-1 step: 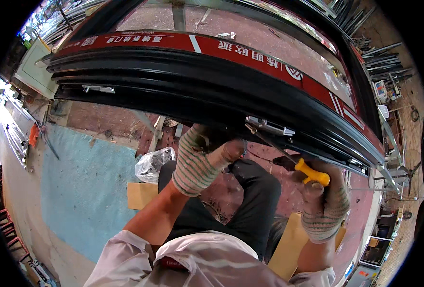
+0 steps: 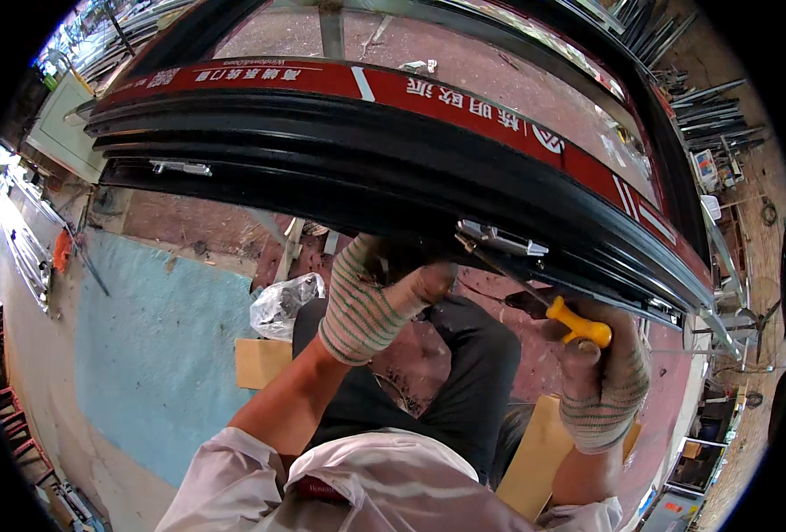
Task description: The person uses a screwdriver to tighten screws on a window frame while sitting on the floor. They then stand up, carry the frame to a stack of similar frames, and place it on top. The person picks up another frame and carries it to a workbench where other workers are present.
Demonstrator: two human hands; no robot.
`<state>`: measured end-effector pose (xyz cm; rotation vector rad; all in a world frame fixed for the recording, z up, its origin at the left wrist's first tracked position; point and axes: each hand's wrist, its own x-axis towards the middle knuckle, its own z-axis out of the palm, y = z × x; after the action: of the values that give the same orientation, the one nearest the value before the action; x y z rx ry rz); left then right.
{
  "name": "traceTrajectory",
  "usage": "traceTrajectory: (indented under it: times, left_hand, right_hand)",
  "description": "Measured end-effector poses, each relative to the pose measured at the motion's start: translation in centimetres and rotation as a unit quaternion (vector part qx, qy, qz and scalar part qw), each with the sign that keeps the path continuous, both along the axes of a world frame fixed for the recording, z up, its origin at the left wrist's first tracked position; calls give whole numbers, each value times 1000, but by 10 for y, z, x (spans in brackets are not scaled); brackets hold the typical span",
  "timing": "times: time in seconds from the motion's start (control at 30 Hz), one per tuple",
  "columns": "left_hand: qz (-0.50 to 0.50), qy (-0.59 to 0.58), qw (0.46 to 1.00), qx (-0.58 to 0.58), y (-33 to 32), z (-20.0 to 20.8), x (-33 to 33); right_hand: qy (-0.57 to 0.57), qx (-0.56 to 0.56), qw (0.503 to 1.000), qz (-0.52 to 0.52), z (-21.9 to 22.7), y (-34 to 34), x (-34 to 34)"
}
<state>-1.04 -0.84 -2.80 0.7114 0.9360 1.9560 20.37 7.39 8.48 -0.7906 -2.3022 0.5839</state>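
Observation:
A black metal window frame (image 2: 322, 146) with a red printed strip along its side stretches across the view in front of me. My left hand (image 2: 379, 293), in a striped knit glove, grips the frame's lower edge; its fingers are mostly hidden behind the profile, while the thumb shows. A screwdriver (image 2: 579, 324) with a yellow handle is held in my gloved right hand (image 2: 601, 372). Its shaft slants up and left to the end of a silver metal fitting (image 2: 501, 238) on the frame edge. A similar silver fitting (image 2: 182, 167) sits farther left on the same edge.
Beneath the frame lie a clear plastic bag (image 2: 286, 304) and a cardboard piece (image 2: 263, 363). A blue mat (image 2: 144, 346) covers the floor at left. Metal profiles (image 2: 716, 115) are piled at far right, and a pale cabinet (image 2: 66, 129) stands at far left.

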Motion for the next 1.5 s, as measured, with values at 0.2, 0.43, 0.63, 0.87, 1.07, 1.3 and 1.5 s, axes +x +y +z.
traceTrajectory:
  times: [0.2,0.43,0.63,0.87,1.07,1.3,1.5]
  left_hand:
    - [15,43,998,33,10,-6,-7]
    - [13,129,991,29,15,-12,-15]
    - [44,241,969,-11,13,-8,-20]
    - [27,231,972,-44,10,-9,-20]
    - [13,143,990,-11,10,-4,-18]
    - [28,122,992,5,9,-4,-17]
    - [19,188,982,-13,10,-1,-20]
  right_hand:
    - [-59,-34,997,-33,17,1,-5]
    - [-88,-90,991,-55,35,6,-15]
    - [-109,-63,991,-38,46,14,-16]
    - [-81,-82,993,-26,50,12,-26]
    - [-131,-44,989,-44,57,7,-27]
    - [-166,38,985,-23,57,10,-27]
    - [-164,26,985,-45,56,10,-27]
